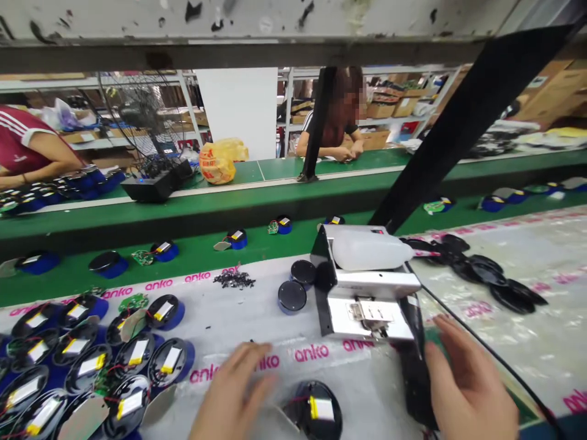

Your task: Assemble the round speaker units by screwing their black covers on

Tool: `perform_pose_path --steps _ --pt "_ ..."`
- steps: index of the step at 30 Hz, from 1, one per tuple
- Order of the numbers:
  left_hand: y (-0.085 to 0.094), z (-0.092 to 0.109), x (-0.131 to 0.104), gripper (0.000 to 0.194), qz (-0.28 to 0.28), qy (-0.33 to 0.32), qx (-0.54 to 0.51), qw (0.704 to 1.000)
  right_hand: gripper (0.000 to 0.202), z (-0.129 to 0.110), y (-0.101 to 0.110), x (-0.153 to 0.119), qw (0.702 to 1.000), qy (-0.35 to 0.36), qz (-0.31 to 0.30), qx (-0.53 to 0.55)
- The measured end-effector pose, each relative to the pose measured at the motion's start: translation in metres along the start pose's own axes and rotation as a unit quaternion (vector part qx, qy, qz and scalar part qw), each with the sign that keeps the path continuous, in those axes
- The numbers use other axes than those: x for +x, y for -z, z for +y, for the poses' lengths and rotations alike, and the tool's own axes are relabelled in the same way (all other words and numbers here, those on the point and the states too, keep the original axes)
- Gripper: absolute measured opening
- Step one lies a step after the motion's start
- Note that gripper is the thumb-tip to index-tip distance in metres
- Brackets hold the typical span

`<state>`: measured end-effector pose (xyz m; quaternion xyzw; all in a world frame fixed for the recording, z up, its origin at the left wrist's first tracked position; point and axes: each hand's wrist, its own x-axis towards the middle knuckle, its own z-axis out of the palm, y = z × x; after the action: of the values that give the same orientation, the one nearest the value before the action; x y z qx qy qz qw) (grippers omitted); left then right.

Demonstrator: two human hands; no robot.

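Observation:
My left hand point(238, 391), a little blurred, hovers over the plastic-covered bench with thumb and fingers apart and nothing in it. Just right of it lies a round black housing point(321, 412) with a white and yellow battery and a thin flat piece on a wire. My right hand point(472, 385) is open beside a dark block point(415, 382), its fingers slightly curled; whether it touches the block I cannot tell. Between and beyond the hands stands a metal fixture point(371, 305) with a white plastic bottle point(371, 249) on top. Two round black-topped parts point(292, 296) sit left of the fixture.
Several blue-and-black housings with batteries point(137, 351) crowd the left. Small black bits point(233, 280) lie in a pile. Black rings point(486, 269) and a cable point(486, 348) are at right. A green conveyor point(202, 256) carries parts; a slanted black post point(458, 134) rises behind. People sit opposite.

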<state>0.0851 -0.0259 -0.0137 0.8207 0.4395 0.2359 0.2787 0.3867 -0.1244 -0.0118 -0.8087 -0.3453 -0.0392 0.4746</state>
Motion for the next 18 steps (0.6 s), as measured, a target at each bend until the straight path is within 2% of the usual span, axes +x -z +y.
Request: perform_pose_path --steps 1,2,4,6,8,10,12,15,18 --pt "0.010 -0.007 0.008 0.028 0.028 0.028 0.016 0.999 0.033 -0.015 0.002 -0.010 0.999 -0.002 0.031 0.036" --pt "0.018 -0.011 0.019 0.030 0.052 0.054 0.048 0.996 0.026 -0.029 0.002 -0.022 0.998 0.021 0.013 0.055" --pt "0.028 -0.014 0.046 0.032 0.079 0.089 0.112 0.987 0.020 -0.053 -0.008 -0.045 0.981 0.154 -0.091 0.078" --pt "0.027 -0.012 0.076 0.032 0.089 0.105 0.142 0.980 0.026 -0.066 -0.028 -0.066 0.928 0.311 -0.197 0.056" --pt "0.020 -0.009 0.099 0.030 0.089 0.112 0.157 0.977 0.042 -0.070 -0.051 -0.084 0.887 0.392 -0.243 0.002" --pt "0.010 -0.009 0.113 0.027 0.085 0.118 0.169 0.975 0.036 -0.067 -0.069 -0.096 0.878 0.409 -0.249 -0.022" --pt "0.003 -0.012 0.117 0.027 0.082 0.118 0.171 0.975 0.021 -0.063 -0.075 -0.101 0.875 0.415 -0.250 0.002" --pt "-0.001 -0.021 0.114 0.030 0.084 0.109 0.150 0.979 0.012 -0.066 -0.062 -0.096 0.873 0.391 -0.283 0.070" --pt "0.001 -0.027 0.110 0.029 0.089 0.107 0.101 0.985 0.012 -0.079 -0.038 -0.084 0.890 0.291 -0.335 0.103"
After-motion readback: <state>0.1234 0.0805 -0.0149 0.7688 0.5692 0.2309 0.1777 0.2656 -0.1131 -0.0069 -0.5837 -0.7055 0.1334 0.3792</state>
